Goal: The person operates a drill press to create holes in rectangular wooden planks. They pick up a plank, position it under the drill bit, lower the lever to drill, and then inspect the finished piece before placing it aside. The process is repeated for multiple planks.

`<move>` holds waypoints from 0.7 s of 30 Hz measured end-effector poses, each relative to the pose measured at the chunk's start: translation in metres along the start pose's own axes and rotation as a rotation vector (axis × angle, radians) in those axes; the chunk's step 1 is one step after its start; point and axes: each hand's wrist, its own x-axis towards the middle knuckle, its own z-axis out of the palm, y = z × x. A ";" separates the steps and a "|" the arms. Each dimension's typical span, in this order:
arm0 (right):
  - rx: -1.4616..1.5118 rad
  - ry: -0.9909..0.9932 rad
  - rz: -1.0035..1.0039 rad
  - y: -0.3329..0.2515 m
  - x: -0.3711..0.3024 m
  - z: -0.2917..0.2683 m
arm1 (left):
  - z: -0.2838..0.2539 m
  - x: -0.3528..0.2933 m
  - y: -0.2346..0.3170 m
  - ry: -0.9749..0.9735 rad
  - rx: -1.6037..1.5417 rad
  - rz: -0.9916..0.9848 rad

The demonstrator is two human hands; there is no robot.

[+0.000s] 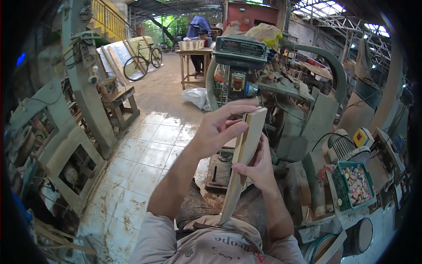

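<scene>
A long, pale wooden board [252,127] stands tilted in front of me, its lower end against my lap. Its left edge looks darker, and I cannot tell whether that is a second piece. My right hand [259,165] grips the board around its middle, thumb on the near side and fingers behind. At the upper end is my left hand [220,132], its fingers stretched toward the top and its thumb beside the left edge. Just beyond the board stands a bench drill [241,46], its slotted metal base [217,174] partly hidden by the board and my arms.
To the right, a green crate [340,187] of small colourful pieces sits near a dusty motor [343,147]. A wooden frame panel [74,176] leans at left. Farther back are a bicycle [143,61] and a person at a wooden table [182,66]. White tiles [140,154] cover the floor.
</scene>
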 end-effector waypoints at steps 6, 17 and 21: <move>0.001 0.010 0.007 0.011 0.001 0.001 | 0.000 0.001 -0.007 0.073 -0.094 -0.101; -0.168 0.116 -0.010 0.018 -0.004 0.002 | 0.008 -0.006 -0.012 0.177 -0.149 -0.136; -0.290 0.168 -0.083 0.008 -0.006 0.016 | 0.010 -0.013 -0.010 0.262 -0.124 -0.098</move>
